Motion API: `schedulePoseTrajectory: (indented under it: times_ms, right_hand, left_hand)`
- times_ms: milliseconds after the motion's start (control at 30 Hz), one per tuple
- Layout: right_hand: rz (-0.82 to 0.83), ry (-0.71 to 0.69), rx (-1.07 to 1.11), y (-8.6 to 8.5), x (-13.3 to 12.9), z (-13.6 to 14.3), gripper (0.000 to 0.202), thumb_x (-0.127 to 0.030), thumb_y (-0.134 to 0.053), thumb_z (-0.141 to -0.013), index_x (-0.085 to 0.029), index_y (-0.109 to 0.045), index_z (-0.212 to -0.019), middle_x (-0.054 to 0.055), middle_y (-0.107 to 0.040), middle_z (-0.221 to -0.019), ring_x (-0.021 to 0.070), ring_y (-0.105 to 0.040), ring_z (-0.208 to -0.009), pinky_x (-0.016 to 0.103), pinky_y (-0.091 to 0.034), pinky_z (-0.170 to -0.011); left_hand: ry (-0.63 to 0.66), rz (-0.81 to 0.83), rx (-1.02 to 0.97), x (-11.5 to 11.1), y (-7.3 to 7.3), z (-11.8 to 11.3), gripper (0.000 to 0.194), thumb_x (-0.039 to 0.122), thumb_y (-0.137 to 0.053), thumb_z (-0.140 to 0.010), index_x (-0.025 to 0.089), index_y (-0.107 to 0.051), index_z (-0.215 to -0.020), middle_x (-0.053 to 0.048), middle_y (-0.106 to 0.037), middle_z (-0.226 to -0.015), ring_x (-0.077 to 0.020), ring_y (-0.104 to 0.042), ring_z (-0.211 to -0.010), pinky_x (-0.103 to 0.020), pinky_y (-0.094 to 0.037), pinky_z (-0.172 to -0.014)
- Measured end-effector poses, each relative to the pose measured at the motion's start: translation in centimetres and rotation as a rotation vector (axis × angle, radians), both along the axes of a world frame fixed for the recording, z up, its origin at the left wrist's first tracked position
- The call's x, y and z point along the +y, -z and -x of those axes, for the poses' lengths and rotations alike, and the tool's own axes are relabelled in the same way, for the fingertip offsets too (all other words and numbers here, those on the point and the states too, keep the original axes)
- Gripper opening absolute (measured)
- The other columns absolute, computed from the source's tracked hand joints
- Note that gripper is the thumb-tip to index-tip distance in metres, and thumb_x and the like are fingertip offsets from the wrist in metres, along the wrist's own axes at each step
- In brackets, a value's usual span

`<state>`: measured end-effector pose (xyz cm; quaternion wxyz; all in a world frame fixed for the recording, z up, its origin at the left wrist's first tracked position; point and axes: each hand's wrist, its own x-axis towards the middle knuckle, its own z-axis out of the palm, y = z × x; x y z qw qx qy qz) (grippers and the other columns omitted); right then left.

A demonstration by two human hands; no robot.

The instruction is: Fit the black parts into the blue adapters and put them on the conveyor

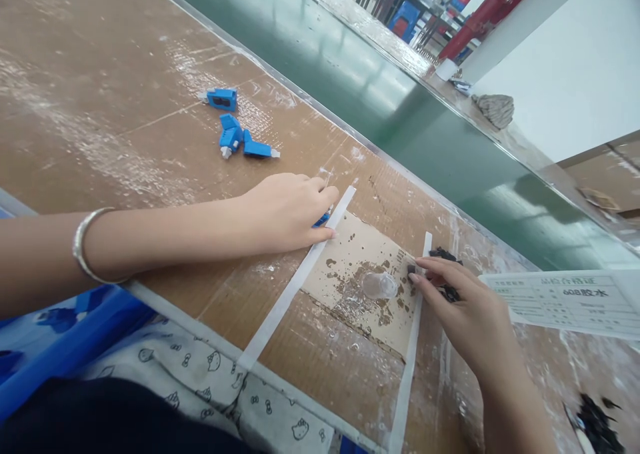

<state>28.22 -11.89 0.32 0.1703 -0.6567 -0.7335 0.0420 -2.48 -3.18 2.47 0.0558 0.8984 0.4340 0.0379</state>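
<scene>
My left hand (pixel 295 211) is closed around a blue part (pixel 323 220), mostly hidden under its fingers, beside a white tape strip (pixel 295 284). Between thumb and fingertips my right hand (pixel 463 297) pinches a small black piece (pixel 411 270) at the right edge of a stained cardboard sheet (pixel 320 287). A small clear cup (pixel 380 285) stands on that sheet, between my two hands. Several black pieces (pixel 450 294) lie behind my right fingers. Three blue parts (pixel 230 134) with pale tips rest farther off, beyond my left forearm.
A second tape strip (pixel 406 387) runs right of the cardboard. Beyond the brown table (pixel 100 134) passes a green conveyor belt (pixel 350 87). A printed label (pixel 565 299) stands at right, with more black pieces (pixel 597 424) lower right. A blue bin (pixel 110 327) is at lower left.
</scene>
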Motion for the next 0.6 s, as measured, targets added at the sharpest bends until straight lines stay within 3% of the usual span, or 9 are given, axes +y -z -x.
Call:
schedulePoseTrajectory:
  times_ms: [133, 233, 400, 600]
  right_hand:
    - [0.021, -0.09, -0.05, -0.2, 0.0, -0.1, 0.024, -0.041, -0.058, -0.094, -0.027, -0.074, -0.105, 0.005, -0.074, -0.116, 0.0239, -0.073, -0.096, 0.034, -0.059, -0.072]
    - [0.002, -0.142, -0.093, 0.0, 0.0, -0.3, 0.024, -0.039, -0.055, -0.096, -0.026, -0.074, -0.103, 0.004, -0.075, -0.115, 0.0255, -0.071, -0.107, 0.036, -0.06, -0.079]
    - [-0.026, -0.157, -0.133, 0.3, 0.2, -0.5, 0.025, -0.038, -0.054, -0.096, -0.025, -0.075, -0.101, 0.005, -0.076, -0.114, 0.0264, -0.074, -0.1, 0.037, -0.06, -0.076]
    - [0.043, -0.13, -0.061, -0.4, 0.4, -0.1, 0.023, -0.039, -0.055, -0.093, -0.026, -0.073, -0.095, 0.005, -0.075, -0.106, 0.0219, -0.074, -0.083, 0.033, -0.058, -0.065]
  left_hand:
    - [-0.03, -0.019, 0.051, -0.4, 0.1, -0.2, 0.034, 0.045, -0.049, -0.097, 0.015, -0.06, -0.107, -0.009, -0.068, -0.077, -0.0259, -0.065, -0.073, -0.032, -0.033, -0.057]
    - [-0.045, 0.002, 0.04, -0.5, 0.3, -0.3, 0.028, 0.038, -0.044, -0.098, 0.015, -0.06, -0.105, -0.008, -0.069, -0.074, -0.025, -0.065, -0.069, -0.032, -0.03, -0.054]
    - [-0.007, -0.02, -0.021, -0.3, 0.8, -0.4, 0.024, 0.032, -0.043, -0.098, 0.016, -0.061, -0.096, -0.008, -0.07, -0.084, -0.0242, -0.066, -0.076, -0.032, -0.034, -0.058]
    - [0.071, -0.061, -0.05, -0.2, 1.4, -0.6, 0.021, 0.023, -0.045, -0.096, 0.013, -0.063, -0.098, -0.01, -0.068, -0.1, -0.0242, -0.063, -0.089, -0.033, -0.044, -0.074]
